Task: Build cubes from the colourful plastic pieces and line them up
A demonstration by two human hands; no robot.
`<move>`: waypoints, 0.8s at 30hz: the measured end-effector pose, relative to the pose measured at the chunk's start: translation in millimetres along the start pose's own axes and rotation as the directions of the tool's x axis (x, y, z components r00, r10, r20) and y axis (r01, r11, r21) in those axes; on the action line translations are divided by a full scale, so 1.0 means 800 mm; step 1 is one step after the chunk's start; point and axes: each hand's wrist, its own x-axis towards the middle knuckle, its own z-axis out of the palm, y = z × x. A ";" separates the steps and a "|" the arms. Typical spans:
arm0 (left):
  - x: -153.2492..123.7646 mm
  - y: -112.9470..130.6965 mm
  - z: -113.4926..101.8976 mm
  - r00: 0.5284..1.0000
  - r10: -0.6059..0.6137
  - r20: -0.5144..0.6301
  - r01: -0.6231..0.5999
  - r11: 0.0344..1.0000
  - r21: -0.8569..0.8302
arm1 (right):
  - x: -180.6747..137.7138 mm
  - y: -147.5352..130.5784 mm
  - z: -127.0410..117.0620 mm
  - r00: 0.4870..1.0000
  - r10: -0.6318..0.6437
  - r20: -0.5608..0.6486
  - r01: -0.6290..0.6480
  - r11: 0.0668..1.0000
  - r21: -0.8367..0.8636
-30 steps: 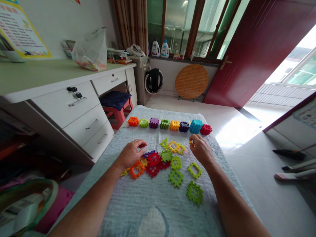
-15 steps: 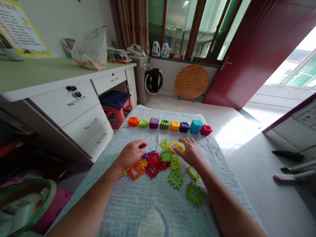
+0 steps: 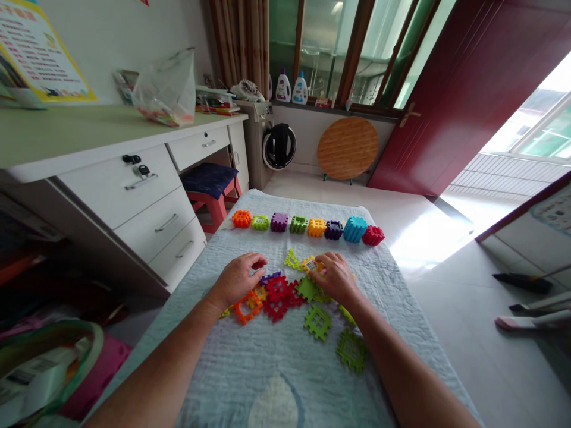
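My left hand hovers at the left of the loose plastic tiles, thumb and fingers curved but apart, with nothing in it. Below it lie an orange tile and a purple tile, with red tiles to the right. My right hand is closed low over the pile's right side. Its fingertips meet the yellow window tile and the solid green tile; what they pinch is hidden. A green triangular tile lies just left of the yellow one. Nearer me are green tiles.
A row of assembled cubes, among them a blue cube and an orange cube, stands at the table's far side. A pale blue cloth covers the table. A white desk stands left, a red stool beside it.
My right hand has moved left and down onto the pile, its fingers closing. The solid green tile has turned and slid right; the yellow and triangular tiles have shifted left. My left hand stays put.
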 end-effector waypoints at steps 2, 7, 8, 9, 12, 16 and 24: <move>0.000 0.000 0.001 1.000 0.000 0.003 0.000 1.000 -0.002 | 0.000 -0.005 0.002 1.000 0.026 -0.008 -0.026 0.999 -0.028; 0.001 0.000 0.003 1.000 -0.010 0.013 0.011 1.000 -0.017 | 0.004 -0.019 0.013 0.995 0.082 -0.060 -0.085 0.995 -0.046; 0.001 -0.001 0.003 1.000 -0.011 0.015 0.012 1.000 -0.022 | 0.006 -0.018 0.012 0.994 0.079 -0.077 -0.081 0.996 -0.032; 0.001 -0.001 0.003 1.000 -0.012 0.016 0.013 1.000 -0.027 | 0.007 -0.015 0.010 0.993 0.071 -0.095 -0.072 0.997 -0.013; 0.000 -0.002 0.002 1.000 -0.020 0.012 0.020 0.999 -0.034 | 0.007 0.013 -0.008 0.981 0.070 -0.183 -0.058 0.996 0.071; 0.000 0.000 0.002 1.000 -0.024 -0.002 0.024 1.000 -0.019 | -0.004 0.069 -0.041 0.967 0.201 -0.156 -0.171 0.968 0.183; 0.000 0.000 0.004 1.000 -0.020 -0.005 0.020 1.000 -0.018 | -0.022 0.072 -0.044 0.976 0.140 0.168 -0.139 0.990 -0.019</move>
